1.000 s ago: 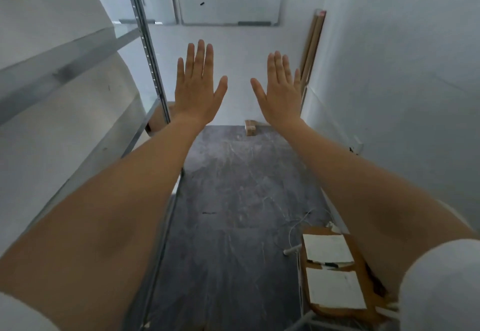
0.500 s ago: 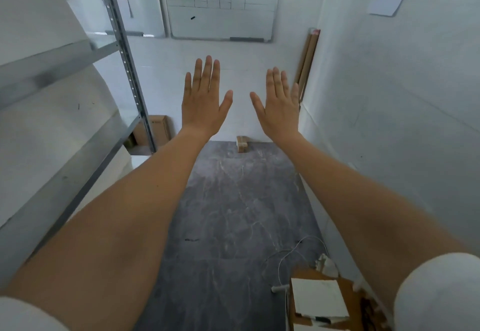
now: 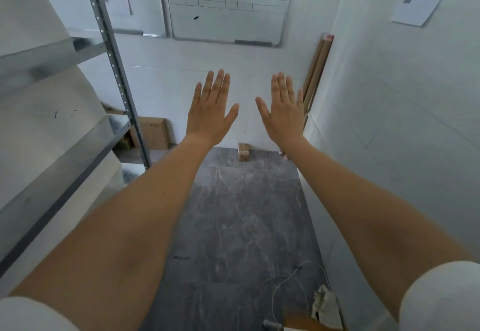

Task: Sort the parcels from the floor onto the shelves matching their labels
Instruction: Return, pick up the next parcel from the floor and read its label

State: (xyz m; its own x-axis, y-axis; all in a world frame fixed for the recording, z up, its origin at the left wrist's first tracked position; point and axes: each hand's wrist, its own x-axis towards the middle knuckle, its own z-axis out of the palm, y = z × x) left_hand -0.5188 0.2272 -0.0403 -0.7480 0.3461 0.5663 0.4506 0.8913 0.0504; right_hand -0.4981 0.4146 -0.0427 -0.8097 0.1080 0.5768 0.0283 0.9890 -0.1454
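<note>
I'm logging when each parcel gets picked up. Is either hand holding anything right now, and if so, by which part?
Nothing is held. The left hand and the right hand are both stretched out flat with fingers spread, empty, above the dark grey marbled floor.

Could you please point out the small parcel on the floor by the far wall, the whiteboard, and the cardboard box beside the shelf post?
small parcel (image 3: 243, 152): head view, its top face.
whiteboard (image 3: 228, 22): head view, lower blank area.
cardboard box (image 3: 153, 133): head view, front face.
</note>
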